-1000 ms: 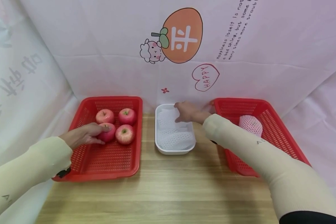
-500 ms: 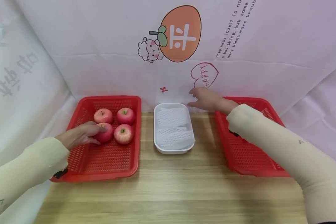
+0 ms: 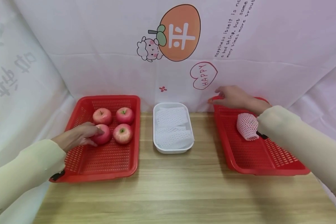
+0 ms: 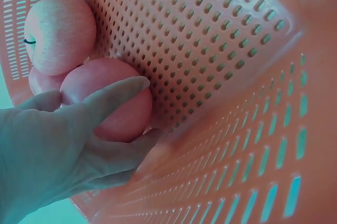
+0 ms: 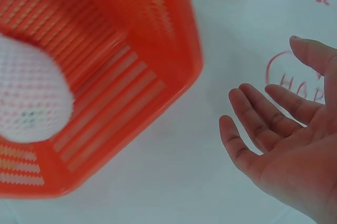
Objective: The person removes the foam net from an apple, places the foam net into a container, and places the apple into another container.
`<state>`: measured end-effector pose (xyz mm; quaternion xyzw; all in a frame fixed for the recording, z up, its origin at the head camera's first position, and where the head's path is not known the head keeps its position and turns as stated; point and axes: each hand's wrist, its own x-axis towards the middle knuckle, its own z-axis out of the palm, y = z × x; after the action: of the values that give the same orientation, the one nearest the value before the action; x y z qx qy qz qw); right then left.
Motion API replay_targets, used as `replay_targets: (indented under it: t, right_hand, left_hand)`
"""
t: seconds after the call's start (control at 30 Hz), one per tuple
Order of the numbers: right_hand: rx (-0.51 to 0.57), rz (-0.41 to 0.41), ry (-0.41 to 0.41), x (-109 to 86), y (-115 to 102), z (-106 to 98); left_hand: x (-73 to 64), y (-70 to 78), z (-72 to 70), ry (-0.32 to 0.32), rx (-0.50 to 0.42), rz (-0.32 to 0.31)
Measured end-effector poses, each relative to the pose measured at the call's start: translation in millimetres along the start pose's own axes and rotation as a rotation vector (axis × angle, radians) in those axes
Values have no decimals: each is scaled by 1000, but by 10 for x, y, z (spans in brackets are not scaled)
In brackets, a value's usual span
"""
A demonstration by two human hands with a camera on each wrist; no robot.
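In the head view my left hand [image 3: 82, 135] is inside the left red basket [image 3: 109, 165], its thumb and fingers round a red apple [image 3: 104, 137]. The left wrist view shows the thumb lying across that apple [image 4: 126, 113]. Three more apples sit close by, among them a paler one [image 3: 123, 134] just to the right. My right hand [image 3: 235, 97] holds nothing, fingers relaxed, over the far edge of the right red basket [image 3: 231, 165]. A round fruit in a pinkish-white foam net [image 3: 247, 126] lies in that basket; my right sleeve partly covers it.
Between the baskets, a white plastic tray [image 3: 173, 151] holds flat white foam nets [image 3: 172, 116]. Everything stands on a wooden table [image 3: 168, 186]. White printed cloth [image 3: 106, 62] hangs behind and at both sides.
My right hand has moved right, from over the white tray to the far edge of the right basket, uncovering the nets. The left hand stays at the same apple.
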<state>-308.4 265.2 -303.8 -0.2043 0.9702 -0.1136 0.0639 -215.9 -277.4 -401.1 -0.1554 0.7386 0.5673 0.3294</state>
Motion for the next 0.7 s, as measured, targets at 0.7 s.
replay_targets:
  t: [0.7]
  right_hand:
    - [-108, 167, -42, -584, 797, -69]
  left_hand:
    - [-166, 111, 11, 188, 322, 46]
